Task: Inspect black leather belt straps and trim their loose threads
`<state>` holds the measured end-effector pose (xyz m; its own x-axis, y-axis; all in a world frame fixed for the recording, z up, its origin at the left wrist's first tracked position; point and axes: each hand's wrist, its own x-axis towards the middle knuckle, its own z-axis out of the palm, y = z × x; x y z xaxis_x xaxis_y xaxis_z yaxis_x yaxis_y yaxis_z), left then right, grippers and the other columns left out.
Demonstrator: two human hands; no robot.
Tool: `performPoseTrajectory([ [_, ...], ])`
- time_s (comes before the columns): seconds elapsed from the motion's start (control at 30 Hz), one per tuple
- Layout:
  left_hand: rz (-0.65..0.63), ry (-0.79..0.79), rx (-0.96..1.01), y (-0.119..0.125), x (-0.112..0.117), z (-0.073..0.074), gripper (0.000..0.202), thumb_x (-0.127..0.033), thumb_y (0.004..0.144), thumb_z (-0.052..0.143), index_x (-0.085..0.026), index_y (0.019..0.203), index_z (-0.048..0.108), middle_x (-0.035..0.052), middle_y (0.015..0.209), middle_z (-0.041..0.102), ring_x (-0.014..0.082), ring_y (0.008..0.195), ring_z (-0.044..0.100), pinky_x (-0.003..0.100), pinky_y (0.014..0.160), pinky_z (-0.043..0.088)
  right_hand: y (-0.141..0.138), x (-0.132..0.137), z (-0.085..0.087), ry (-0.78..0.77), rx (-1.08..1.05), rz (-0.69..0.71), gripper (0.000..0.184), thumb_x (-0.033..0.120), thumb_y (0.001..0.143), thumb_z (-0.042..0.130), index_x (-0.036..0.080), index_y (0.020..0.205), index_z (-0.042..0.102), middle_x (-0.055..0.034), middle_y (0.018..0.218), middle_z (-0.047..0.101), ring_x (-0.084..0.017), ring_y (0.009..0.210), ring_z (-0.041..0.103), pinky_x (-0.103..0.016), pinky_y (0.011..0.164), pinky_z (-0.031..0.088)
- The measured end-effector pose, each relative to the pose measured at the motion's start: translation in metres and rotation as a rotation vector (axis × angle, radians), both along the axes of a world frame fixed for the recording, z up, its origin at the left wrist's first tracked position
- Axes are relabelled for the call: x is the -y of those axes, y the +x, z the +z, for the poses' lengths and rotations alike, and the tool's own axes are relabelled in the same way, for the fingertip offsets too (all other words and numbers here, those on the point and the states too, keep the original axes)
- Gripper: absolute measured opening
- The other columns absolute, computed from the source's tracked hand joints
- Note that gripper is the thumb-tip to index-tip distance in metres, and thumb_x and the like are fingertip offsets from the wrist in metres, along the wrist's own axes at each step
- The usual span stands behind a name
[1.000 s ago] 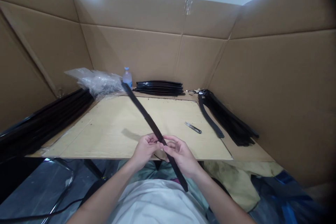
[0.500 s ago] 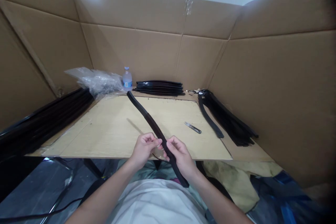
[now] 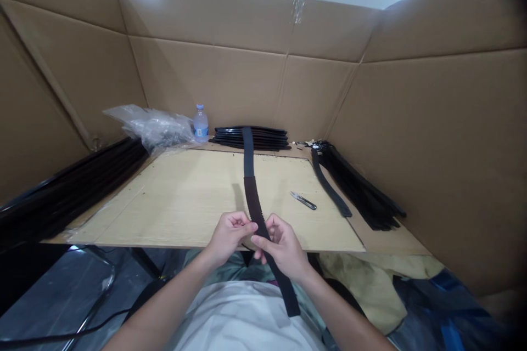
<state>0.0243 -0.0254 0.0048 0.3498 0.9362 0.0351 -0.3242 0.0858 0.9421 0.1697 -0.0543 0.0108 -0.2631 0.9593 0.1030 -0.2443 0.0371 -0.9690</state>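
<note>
A long, flat black strap [image 3: 254, 197] runs from the front edge of the table toward the back, its far end raised over the tabletop. Its middle part looks browner, with a ridged or notched edge close to my fingers. My left hand [image 3: 230, 236] is closed, thumb and fingers pinching at the strap's left edge. Wrapped around the same strap just below, my right hand [image 3: 282, 244] has its thumb on top. A thin dark strand [image 3: 247, 247] shows under the hands; what it belongs to is hidden. Thread snips [image 3: 303, 201] lie to the right of the hands.
Another black strap [image 3: 329, 184] lies at the right beside a dark pile of straps [image 3: 360, 189]. More strips are stacked at the back [image 3: 269, 139] and left [image 3: 78, 186]. A water bottle [image 3: 200, 125] stands by a clear plastic bag [image 3: 152, 126]. Cardboard walls [image 3: 206, 77] surround the table.
The strap has turned: its far end swung right, and its broad face now shows instead of its edge. My hands stay at nearly the same spot, the right thumb shifted left across the strap.
</note>
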Motion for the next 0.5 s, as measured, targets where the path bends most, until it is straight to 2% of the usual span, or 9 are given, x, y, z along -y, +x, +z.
performPoseTrajectory([
  [0.07, 0.013, 0.019, 0.011, 0.0003, 0.0001, 0.0011, 0.028, -0.027, 0.070, 0.069, -0.014, 0.059, 0.048, -0.0013, 0.048, 0.058, 0.0062, 0.037, 0.047, 0.015, 0.037, 0.029, 0.0003, 0.0007, 0.0020, 0.036, -0.004, -0.001, 0.027, 0.035, 0.077, 0.064, 0.020, 0.076, 0.042, 0.0023, 0.066, 0.060, -0.009, 0.043, 0.053, -0.018, 0.037, 0.039],
  [0.17, 0.070, 0.035, 0.038, 0.0007, -0.0011, 0.0013, 0.027, -0.025, 0.070, 0.069, -0.013, 0.058, 0.047, -0.0001, 0.052, 0.061, 0.0061, 0.039, 0.049, 0.015, 0.037, 0.031, -0.0002, 0.0002, 0.0032, 0.046, -0.066, -0.016, 0.022, 0.038, 0.082, 0.056, 0.019, 0.078, 0.047, -0.0016, 0.078, 0.063, -0.008, 0.048, 0.052, -0.020, 0.043, 0.041],
  [0.27, 0.110, 0.037, 0.058, 0.0016, -0.0024, -0.0007, 0.028, -0.025, 0.071, 0.068, -0.013, 0.058, 0.046, 0.0006, 0.055, 0.063, 0.0080, 0.043, 0.054, 0.017, 0.041, 0.039, -0.0016, -0.0012, 0.0022, 0.027, -0.130, -0.028, 0.020, 0.036, 0.078, 0.062, 0.018, 0.081, 0.054, -0.0014, 0.078, 0.062, -0.008, 0.051, 0.052, -0.021, 0.047, 0.042],
  [0.43, -0.016, 0.033, 0.105, 0.0038, -0.0023, -0.0058, 0.024, -0.025, 0.067, 0.071, -0.014, 0.071, 0.050, 0.0023, 0.065, 0.065, 0.0168, 0.049, 0.061, 0.030, 0.045, 0.051, -0.0036, -0.0026, -0.0012, -0.028, -0.156, -0.032, 0.038, 0.028, 0.071, 0.070, 0.018, 0.105, 0.056, -0.0032, 0.085, 0.062, -0.010, 0.059, 0.053, -0.021, 0.049, 0.047],
  [0.5, -0.026, 0.034, 0.098, 0.0034, -0.0025, -0.0066, 0.025, -0.026, 0.065, 0.072, -0.012, 0.074, 0.054, 0.0030, 0.068, 0.065, 0.0161, 0.050, 0.061, 0.029, 0.044, 0.051, -0.0041, -0.0026, -0.0027, -0.006, -0.123, -0.008, 0.038, 0.025, 0.070, 0.071, 0.016, 0.105, 0.058, -0.0055, 0.092, 0.062, -0.012, 0.069, 0.056, -0.022, 0.055, 0.050],
])
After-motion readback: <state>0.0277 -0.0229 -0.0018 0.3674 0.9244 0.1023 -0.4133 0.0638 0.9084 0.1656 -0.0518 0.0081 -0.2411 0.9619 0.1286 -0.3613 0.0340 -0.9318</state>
